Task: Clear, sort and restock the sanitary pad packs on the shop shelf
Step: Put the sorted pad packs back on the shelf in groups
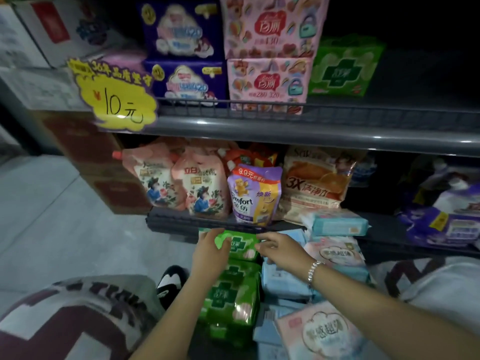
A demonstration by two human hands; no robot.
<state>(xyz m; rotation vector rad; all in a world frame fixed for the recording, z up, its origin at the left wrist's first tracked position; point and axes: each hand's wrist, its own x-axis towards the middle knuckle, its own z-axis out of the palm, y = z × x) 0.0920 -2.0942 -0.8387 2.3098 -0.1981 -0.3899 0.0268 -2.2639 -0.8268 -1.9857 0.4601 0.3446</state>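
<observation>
Head view | left hand point(210, 252) and right hand point(279, 248) apparently gripping green pad pack point(240, 244) below lower shelf's front edge point(207, 220) | lift level, squeezing both ends evenly.

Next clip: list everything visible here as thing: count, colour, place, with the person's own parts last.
Purple pad packs: two, stacked, upper shelf left.
Pink pad packs: two, stacked, upper shelf middle.
Green pad pack: one, upper shelf right.
Price sign: one, yellow, upper shelf edge.
Refill pouches: several, pink, purple and orange, middle shelf.
Green pad packs: a pile, below the middle shelf.
Blue pad packs: several, right of the green pile.
Pale pink pad packs: at least two, far right.
Shoe: one, black and white, floor.
Left hand: touches the top green pack.
Right hand: touches the same pack, bracelet on wrist.
</observation>
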